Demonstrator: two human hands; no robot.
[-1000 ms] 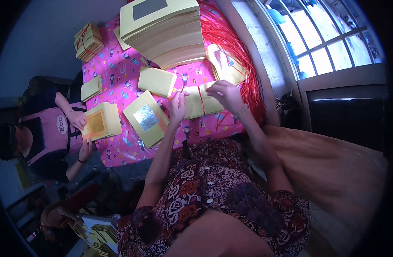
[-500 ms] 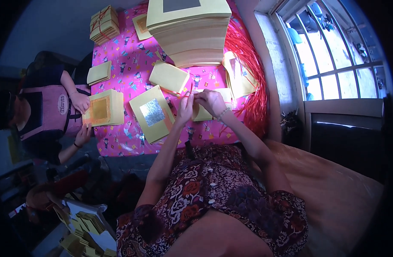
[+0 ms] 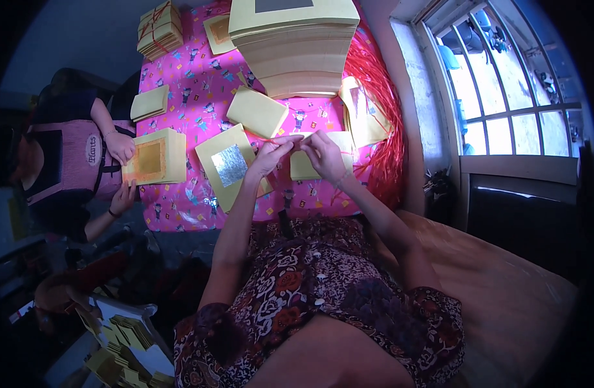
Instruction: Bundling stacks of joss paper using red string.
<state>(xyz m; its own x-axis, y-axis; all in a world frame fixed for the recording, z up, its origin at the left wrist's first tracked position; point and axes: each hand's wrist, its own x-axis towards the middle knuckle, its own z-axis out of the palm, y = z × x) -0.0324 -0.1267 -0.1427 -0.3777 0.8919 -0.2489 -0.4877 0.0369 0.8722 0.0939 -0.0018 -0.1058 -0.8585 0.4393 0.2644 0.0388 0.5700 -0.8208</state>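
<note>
My left hand (image 3: pixel 271 155) and my right hand (image 3: pixel 323 154) meet over a small stack of yellow paper sheets (image 3: pixel 310 165) on the pink patterned cloth (image 3: pixel 200 84). Both hands pinch a thin red string (image 3: pixel 285 138) that runs across the stack. Just left of my left hand lies a yellow stack with a silver foil square (image 3: pixel 229 165). Another plain yellow stack (image 3: pixel 257 111) lies beyond my hands.
A tall pile of yellow paper (image 3: pixel 297 39) stands at the far side. A heap of red strings (image 3: pixel 374 97) lies along the window wall. A person in a pink apron (image 3: pixel 70 161) at the left holds a gold-foil stack (image 3: pixel 153 157). Tied bundles (image 3: pixel 160 29) sit far left.
The view has shifted so the table sits higher and closer. My hands have come together over the small stack, now pinching the red string between them.
</note>
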